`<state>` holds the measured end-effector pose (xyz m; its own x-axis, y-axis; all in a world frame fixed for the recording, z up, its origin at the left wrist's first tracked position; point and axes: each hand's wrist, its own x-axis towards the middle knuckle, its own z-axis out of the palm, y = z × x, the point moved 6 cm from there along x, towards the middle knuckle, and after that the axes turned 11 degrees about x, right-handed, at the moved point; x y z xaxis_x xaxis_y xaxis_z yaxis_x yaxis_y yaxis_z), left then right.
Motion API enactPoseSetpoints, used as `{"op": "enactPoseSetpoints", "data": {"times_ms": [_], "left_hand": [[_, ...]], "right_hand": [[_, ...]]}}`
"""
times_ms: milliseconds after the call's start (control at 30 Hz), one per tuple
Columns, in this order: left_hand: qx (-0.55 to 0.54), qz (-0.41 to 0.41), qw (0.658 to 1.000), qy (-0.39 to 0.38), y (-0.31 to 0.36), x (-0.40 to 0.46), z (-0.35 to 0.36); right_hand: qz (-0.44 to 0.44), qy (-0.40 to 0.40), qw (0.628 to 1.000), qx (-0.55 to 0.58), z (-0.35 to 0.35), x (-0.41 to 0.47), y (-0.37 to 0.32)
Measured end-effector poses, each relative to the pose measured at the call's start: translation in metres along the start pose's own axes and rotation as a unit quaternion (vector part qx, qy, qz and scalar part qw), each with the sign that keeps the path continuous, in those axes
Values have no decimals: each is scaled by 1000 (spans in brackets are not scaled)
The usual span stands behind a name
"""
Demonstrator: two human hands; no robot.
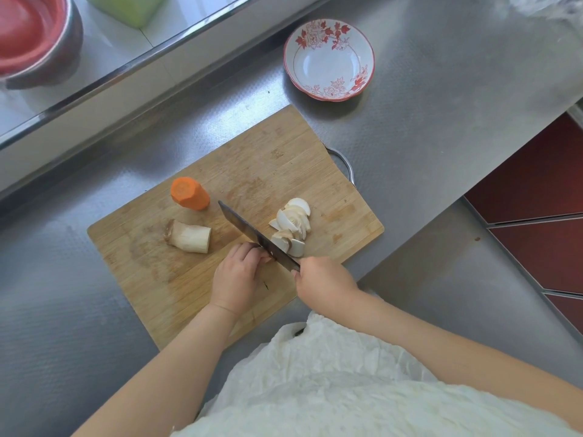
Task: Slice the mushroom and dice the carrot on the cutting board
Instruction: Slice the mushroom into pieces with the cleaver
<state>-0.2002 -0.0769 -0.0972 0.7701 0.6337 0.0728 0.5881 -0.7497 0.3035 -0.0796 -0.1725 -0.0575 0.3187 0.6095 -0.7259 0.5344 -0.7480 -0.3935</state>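
A wooden cutting board [268, 171] lies on the steel counter. On its left stand a short orange carrot piece [190, 193] and a mushroom stem piece [188, 237]. Several white mushroom slices [293, 220] lie to the right of the knife blade [249, 230]. My right hand [321, 283] grips the knife handle at the board's near edge. My left hand [238, 272] sits with curled fingers against the blade's left side, on a bit of mushroom that is mostly hidden beneath it.
A white bowl with red flowers [329, 59] stands on the counter beyond the board. A red-lined metal bowl [34, 39] and a green container [132, 9] sit on the raised ledge at back left. The counter edge drops to a dark red floor [533, 190] at right.
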Motion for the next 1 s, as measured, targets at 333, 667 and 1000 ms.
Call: {"op": "enactPoseSetpoints", "data": {"times_ms": [333,667,1000], "left_hand": [[-33,-24,999,7,-3,-4,-1],[-21,-29,999,-17,-7,-2,-8],[2,-11,999,-43,-6,-1,-8]], "right_hand": [[15,-9,999,46,9,8,7],[18,-12,997,71,7,8,10],[-17,19,999,45,-14,-19,4]]}}
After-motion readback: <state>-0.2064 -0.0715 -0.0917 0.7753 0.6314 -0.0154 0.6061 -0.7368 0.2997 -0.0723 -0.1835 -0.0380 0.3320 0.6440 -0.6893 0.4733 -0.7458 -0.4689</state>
